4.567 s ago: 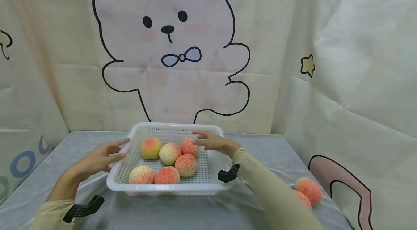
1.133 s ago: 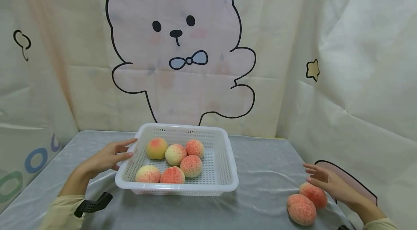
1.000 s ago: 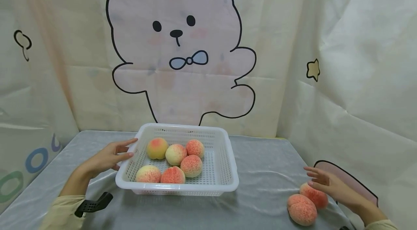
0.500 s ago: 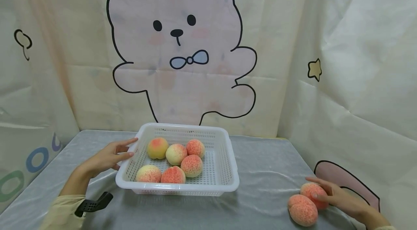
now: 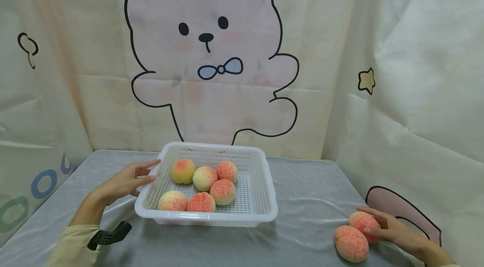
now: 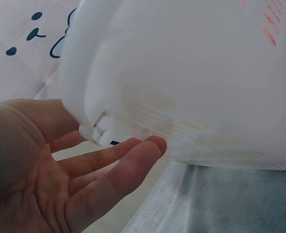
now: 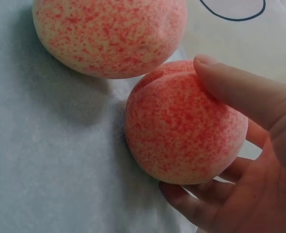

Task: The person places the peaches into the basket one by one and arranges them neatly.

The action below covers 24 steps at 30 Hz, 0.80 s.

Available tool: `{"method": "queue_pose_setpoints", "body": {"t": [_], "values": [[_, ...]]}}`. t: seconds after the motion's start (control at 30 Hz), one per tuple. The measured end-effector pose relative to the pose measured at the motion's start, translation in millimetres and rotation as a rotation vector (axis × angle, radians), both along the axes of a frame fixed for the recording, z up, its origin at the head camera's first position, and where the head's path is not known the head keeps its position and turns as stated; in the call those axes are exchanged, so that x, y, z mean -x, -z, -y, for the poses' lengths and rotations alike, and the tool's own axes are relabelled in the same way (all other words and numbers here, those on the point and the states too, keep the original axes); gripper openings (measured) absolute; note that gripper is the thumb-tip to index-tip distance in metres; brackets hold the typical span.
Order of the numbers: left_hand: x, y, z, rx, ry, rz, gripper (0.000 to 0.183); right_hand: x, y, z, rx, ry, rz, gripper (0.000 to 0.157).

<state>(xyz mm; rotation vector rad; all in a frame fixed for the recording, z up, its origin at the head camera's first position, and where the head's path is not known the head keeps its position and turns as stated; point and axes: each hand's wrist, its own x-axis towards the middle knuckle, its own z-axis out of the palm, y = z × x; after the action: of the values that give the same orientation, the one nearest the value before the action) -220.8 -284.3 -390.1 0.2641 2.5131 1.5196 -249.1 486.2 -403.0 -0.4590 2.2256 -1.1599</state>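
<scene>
My right hand (image 5: 397, 231) curls round the rear of two red-speckled peaches (image 5: 361, 221) on the right of the table; in the right wrist view the thumb lies over the top of this peach (image 7: 186, 126) and the fingers reach round its far side. Right beside it lies the other peach (image 5: 351, 244). My left hand (image 5: 122, 181) rests at the left side of a white perforated plastic basket (image 5: 211, 218), fingers extended; the left wrist view has its fingertips against the basket's outer wall (image 6: 182, 82).
Inside the basket lie several peaches, among them a yellow one (image 5: 183, 171) and a red one (image 5: 201, 202). A grey cloth covers the table (image 5: 302, 199). Behind hangs a printed curtain (image 5: 242, 103) with a cartoon animal, and more curtain closes off both sides.
My right hand has moved from over the basket to the right and come down, taking hold of the rear peach. The left hand stays at the basket; the view has shifted slightly.
</scene>
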Motion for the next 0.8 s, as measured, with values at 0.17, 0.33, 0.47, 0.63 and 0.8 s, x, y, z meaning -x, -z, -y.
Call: {"method": "queue_pose_setpoints", "body": {"t": [0.17, 0.33, 0.47, 0.63, 0.8], "values": [[-0.1, 0.4, 1.0, -0.018, 0.019, 0.002, 0.075, 4.6, -1.5, -0.5, 0.046, -0.023, -0.009, 0.053], [-0.6, 1.3, 0.2, -0.018, 0.022, 0.002, 0.074, 6.2, -10.0, 4.0, -0.027, 0.041, -0.065, 0.060], [-0.4, 1.6, -0.1, -0.015, 0.019, -0.001, 0.074, 7.5, -16.0, 9.3, -0.104, 0.087, -0.082, 0.063], [-0.1, 0.7, 0.6, -0.012, 0.015, -0.004, 0.074, 11.0, -21.6, 16.6, -0.107, 0.105, -0.125, 0.062], [-0.7, -0.8, 0.8, -0.012, 0.007, -0.002, 0.075, 13.3, -29.2, 26.2, -0.065, 0.134, -0.145, 0.063]]}}
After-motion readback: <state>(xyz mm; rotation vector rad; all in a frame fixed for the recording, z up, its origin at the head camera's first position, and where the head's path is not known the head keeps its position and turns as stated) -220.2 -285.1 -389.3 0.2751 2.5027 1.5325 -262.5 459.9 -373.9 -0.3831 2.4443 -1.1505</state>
